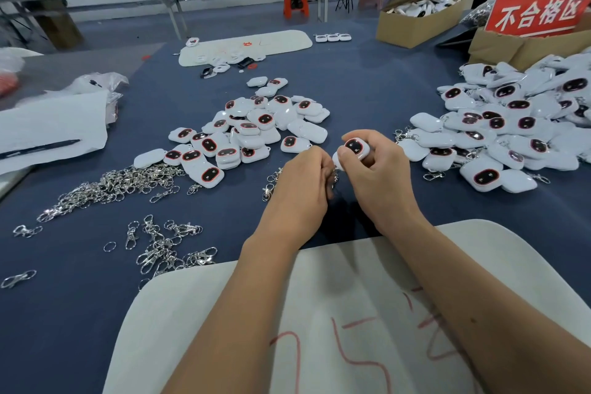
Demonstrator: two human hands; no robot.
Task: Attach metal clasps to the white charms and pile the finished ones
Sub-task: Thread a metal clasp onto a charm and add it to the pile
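A head-worn view looks down at a dark blue worktable (351, 80). In the centre of the frame, the right hand (380, 173) curls its fingers and thumb around one white charm (355, 148), holding it with its dark, red-ringed face turned up. The left hand (303, 182) meets it from the left, fingers curled in close; a bit of metal clasp (334, 176) shows between the two hands, but the pinch itself is hidden. The hands seem held together just above the table so the clasp can be worked onto the charm's edge.

Supplies sit within reach on each side. A heap of loose silver clasps (112, 185) lies at left of centre. Just above the hands is a pile of charms without clasps (249, 131). At the right edge, a larger pile of charms (499, 131) shows clasps poking out, likely the finished ones.

A pale mat (287, 313) with red scribbles lies under the forearms at the bottom.

At upper right, an open cardboard box (415, 21) holds more white pieces. Beside it, another carton (499, 48) carries a red sign (537, 11); its contents are not visible.
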